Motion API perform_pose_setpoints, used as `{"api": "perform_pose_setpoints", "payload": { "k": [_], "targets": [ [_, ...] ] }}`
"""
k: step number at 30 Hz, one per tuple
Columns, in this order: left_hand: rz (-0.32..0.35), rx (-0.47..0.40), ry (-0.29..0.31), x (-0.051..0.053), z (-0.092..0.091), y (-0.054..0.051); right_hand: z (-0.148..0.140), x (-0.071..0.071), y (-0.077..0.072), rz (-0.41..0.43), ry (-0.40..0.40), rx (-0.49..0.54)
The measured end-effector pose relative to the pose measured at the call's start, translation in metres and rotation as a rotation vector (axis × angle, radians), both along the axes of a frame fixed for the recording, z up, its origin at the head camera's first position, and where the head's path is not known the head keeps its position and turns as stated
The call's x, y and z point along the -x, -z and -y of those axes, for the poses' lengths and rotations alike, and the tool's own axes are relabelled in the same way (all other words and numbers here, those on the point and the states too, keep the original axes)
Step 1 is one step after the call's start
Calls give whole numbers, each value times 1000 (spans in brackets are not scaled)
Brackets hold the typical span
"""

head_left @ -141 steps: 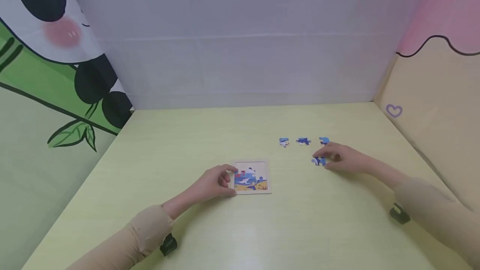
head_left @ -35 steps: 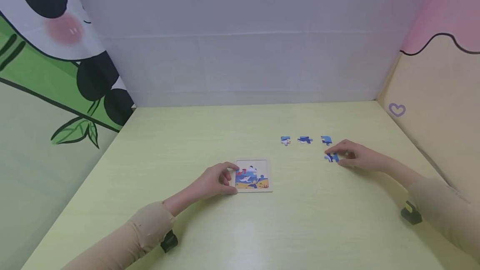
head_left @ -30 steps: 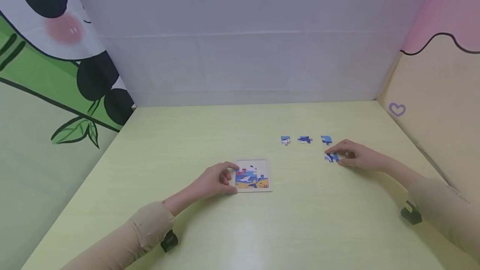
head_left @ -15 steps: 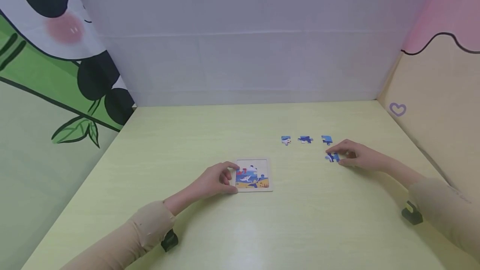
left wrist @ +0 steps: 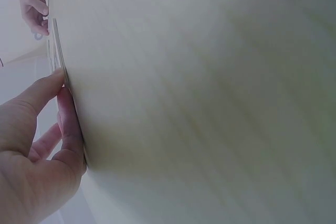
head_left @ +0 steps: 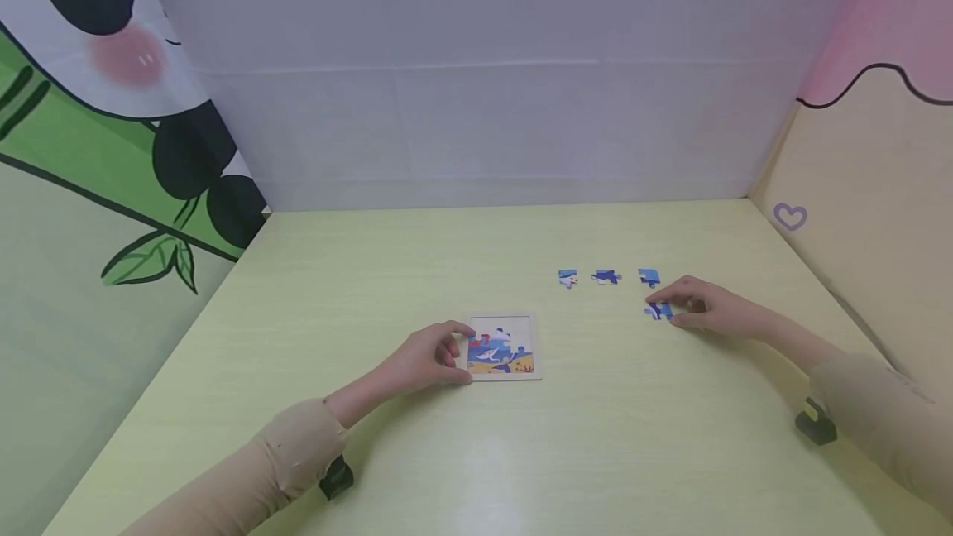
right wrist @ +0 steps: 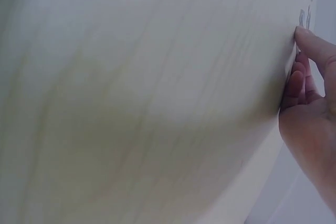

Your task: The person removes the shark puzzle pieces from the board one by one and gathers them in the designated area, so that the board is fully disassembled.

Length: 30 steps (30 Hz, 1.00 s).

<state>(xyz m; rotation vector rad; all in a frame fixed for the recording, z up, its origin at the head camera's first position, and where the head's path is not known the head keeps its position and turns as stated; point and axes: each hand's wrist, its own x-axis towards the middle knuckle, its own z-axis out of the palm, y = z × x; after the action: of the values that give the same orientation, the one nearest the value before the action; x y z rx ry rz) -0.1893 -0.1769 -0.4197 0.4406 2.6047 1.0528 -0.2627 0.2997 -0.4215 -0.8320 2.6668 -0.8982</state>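
Note:
A square framed puzzle (head_left: 538,350) lies on the table, its lower part filled with a blue sea picture and sandy pieces, its upper right bare. My left hand (head_left: 424,361) grips the frame's left edge between thumb and finger; the left wrist view shows the left hand (left wrist: 39,145) at the thin edge of the frame (left wrist: 59,45). To the right, my right hand (head_left: 707,308) pinches a blue and white puzzle piece (head_left: 657,312) flat at the table. In the right wrist view the right hand (right wrist: 310,87) hides most of that piece.
Three loose pieces lie in a row behind: a blue and white one (head_left: 567,278), a dark blue one (head_left: 606,277) and a light blue one (head_left: 649,277), the last close to my right fingers. A pale cloth wall (head_left: 476,131) stands at the table's back edge.
Since the oldest frame, my right hand and the piece it pinches have shifted a little right, away from the frame. The left hand keeps its grip on the frame.

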Motion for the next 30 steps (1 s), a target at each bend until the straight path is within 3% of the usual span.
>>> {"api": "perform_pose_setpoints", "payload": {
  "k": [17,24,30],
  "targets": [
    [7,-1,-14,-1,-1,0,6,-1,-4,0,26,-27],
    [9,-2,-15,-1,-1,-1,40,-10,-7,-134,89,-65],
    [5,-4,-13,0,-1,0,80,-22,-7,-150,100,33]
  ]
}}
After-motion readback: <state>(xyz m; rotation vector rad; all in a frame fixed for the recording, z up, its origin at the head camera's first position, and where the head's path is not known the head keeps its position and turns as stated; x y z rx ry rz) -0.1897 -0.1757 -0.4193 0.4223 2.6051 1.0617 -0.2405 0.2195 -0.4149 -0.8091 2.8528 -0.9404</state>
